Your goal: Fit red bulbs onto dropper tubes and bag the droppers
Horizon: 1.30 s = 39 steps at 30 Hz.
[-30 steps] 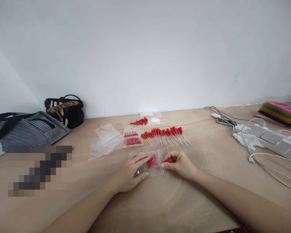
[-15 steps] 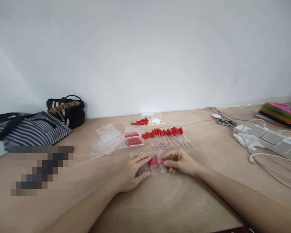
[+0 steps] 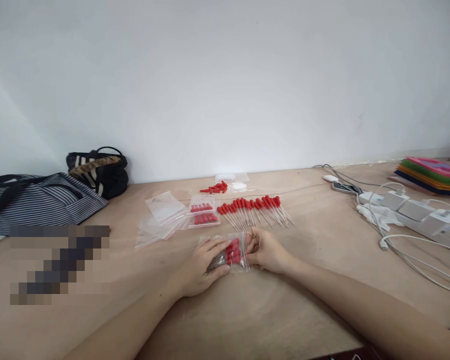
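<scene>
A clear zip-lock bag (image 3: 235, 267) lies flat on the table, with several red rubber bulbs (image 3: 233, 252) side by side inside it. My left hand (image 3: 206, 265) rests on the bag's left part, fingers stretched out and thumb apart, pressing it down. At the right end, the curled fingers of my right hand (image 3: 264, 251) close on the bag's red-lined mouth; its fingertips are partly hidden. Just beyond lies a row of droppers (image 3: 253, 204) with red bulbs and thin clear stems. Filled bags (image 3: 206, 223) of red bulbs lie left of that row.
Flat zip-lock bags (image 3: 165, 207) overlap at left. Loose red bulbs (image 3: 217, 188) and clear tubes (image 3: 241, 186) lie near the wall. A striped bag (image 3: 48, 200) and black bag (image 3: 114, 175) stand left. A power strip (image 3: 427, 220), cables and coloured sheets (image 3: 431, 175) are at right.
The red bulb my right fingers held at the mouth now lies inside with the others, in a neater row. My right hand has shifted slightly left onto the bag's edge; my left hand stays on it.
</scene>
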Each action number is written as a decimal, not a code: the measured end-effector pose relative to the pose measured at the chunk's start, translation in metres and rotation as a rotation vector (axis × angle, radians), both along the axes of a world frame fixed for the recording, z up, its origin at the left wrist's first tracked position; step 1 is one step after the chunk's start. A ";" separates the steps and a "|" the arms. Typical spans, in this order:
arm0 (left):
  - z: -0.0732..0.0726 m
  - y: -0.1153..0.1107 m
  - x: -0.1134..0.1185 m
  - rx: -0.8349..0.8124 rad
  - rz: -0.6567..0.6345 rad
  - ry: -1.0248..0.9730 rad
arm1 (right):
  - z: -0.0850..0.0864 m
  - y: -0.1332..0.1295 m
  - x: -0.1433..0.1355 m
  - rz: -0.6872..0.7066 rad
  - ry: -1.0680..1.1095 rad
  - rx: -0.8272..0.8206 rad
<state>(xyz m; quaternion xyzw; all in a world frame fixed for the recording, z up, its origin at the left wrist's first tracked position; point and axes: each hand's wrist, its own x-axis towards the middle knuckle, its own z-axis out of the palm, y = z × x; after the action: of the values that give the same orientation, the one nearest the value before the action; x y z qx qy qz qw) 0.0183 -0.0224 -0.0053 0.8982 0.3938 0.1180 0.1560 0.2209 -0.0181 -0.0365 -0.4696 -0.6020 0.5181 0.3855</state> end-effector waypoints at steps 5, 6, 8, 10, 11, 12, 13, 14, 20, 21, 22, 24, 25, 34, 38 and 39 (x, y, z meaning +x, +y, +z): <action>0.000 0.000 0.000 -0.018 -0.008 0.022 | 0.005 0.003 0.011 0.153 -0.050 -0.022; 0.001 0.000 0.000 -0.022 -0.010 0.023 | 0.007 0.008 0.019 0.167 -0.068 -0.023; 0.001 0.000 0.000 -0.029 -0.017 0.027 | 0.012 0.023 0.042 0.029 -0.157 0.086; 0.002 0.000 0.000 -0.033 -0.022 0.031 | 0.016 0.040 0.070 -0.300 -0.330 0.210; 0.002 0.000 0.000 -0.035 -0.024 0.034 | 0.017 0.048 0.083 -0.439 -0.417 0.227; 0.002 0.000 -0.001 -0.036 -0.025 0.034 | 0.018 0.055 0.095 -0.565 -0.503 0.214; 0.002 0.000 -0.001 -0.036 -0.026 0.033 | 0.018 0.060 0.105 -0.657 -0.571 0.190; 0.002 0.001 -0.001 -0.038 -0.026 0.032 | 0.017 0.065 0.112 -0.713 -0.615 0.168; 0.004 0.000 0.000 -0.044 -0.012 0.035 | 0.007 0.075 0.112 -0.703 -0.656 0.065; 0.004 0.000 0.000 -0.044 -0.011 0.038 | 0.006 0.075 0.110 -0.687 -0.656 0.050; 0.005 0.000 0.001 -0.045 -0.011 0.041 | 0.006 0.075 0.108 -0.673 -0.657 0.036; 0.004 0.001 0.001 -0.044 -0.013 0.042 | 0.006 0.075 0.105 -0.655 -0.656 0.016; 0.004 0.001 0.001 -0.042 -0.016 0.041 | 0.006 0.074 0.105 -0.652 -0.652 0.008; 0.003 0.000 0.000 -0.021 -0.027 0.009 | 0.010 0.079 0.111 -0.622 -0.380 0.050; 0.003 0.000 0.000 -0.038 -0.027 0.009 | 0.018 0.066 0.098 -0.533 -0.191 0.131; 0.003 0.000 0.000 -0.039 -0.027 0.009 | 0.018 0.060 0.092 -0.496 -0.128 0.150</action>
<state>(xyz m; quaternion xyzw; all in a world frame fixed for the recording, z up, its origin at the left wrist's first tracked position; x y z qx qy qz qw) 0.0182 -0.0225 -0.0022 0.9007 0.3846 0.1040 0.1731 0.3130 0.0423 -0.0181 -0.6049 -0.5281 0.3310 0.4956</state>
